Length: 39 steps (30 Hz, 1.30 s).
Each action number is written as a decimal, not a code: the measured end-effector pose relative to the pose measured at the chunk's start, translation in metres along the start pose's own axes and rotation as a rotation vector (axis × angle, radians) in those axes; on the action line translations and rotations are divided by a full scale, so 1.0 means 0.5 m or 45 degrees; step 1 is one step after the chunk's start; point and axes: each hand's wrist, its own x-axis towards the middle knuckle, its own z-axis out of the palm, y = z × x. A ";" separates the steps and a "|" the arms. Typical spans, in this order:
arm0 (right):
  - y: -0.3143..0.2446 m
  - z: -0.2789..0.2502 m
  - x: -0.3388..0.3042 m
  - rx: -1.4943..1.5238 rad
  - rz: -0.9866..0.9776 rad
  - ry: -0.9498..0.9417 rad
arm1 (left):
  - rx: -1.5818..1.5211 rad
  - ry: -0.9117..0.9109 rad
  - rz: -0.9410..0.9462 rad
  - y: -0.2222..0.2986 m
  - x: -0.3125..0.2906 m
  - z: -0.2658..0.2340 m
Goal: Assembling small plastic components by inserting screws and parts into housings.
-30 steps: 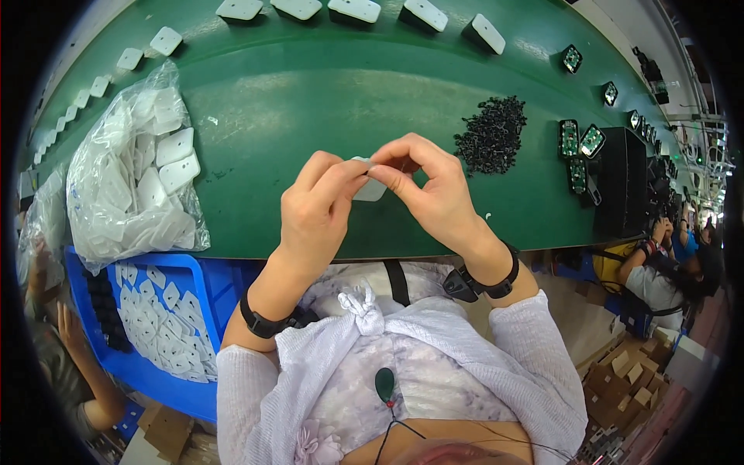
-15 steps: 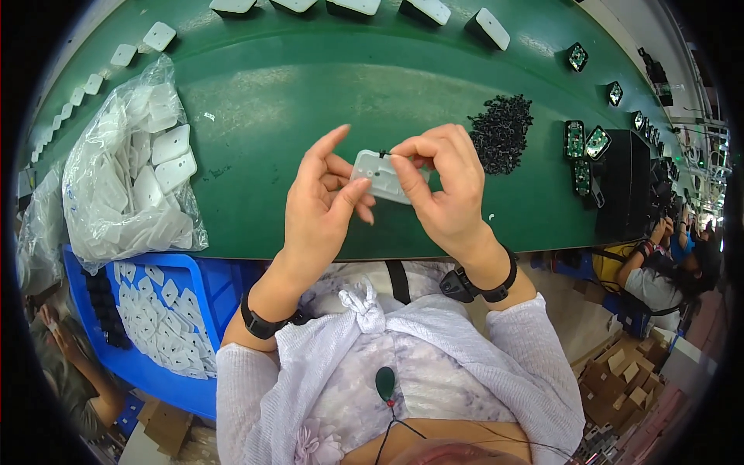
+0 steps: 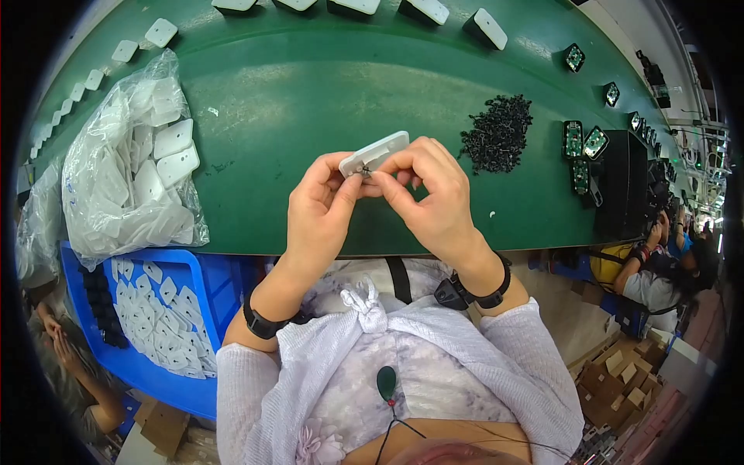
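Over the near part of the green table I hold a white plastic cover tilted up on its edge. My left hand is closed on the cover's left end, thumb in front. The fingertips of my right hand pinch a small black part against the cover's inner face, close to my left thumb. Fingers hide much of that small part. A heap of small black parts lies on the table to the right of my hands.
At the left are a clear plastic bag of white covers and a blue bin holding more covers. Dark cases with green circuit boards lie at the right by a black box. White-topped units line the far side. Other people sit nearby.
The cover has been turned and tipped up, its far edge now raised. My left fingers have closed on it, and my right fingers have moved down and left with the black part.
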 end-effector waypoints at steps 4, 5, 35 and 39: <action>0.003 0.009 -0.003 0.130 0.127 0.047 | 0.071 -0.053 0.090 0.006 -0.007 0.006; 0.005 0.012 -0.006 0.178 0.162 0.059 | 0.070 -0.053 0.093 0.004 -0.007 0.005; 0.077 -0.092 -0.014 0.743 0.472 -0.161 | 0.324 -0.135 -0.037 0.011 0.032 0.037; 0.165 -0.284 0.032 -0.886 -0.060 0.556 | 0.624 0.068 0.004 0.007 0.078 -0.078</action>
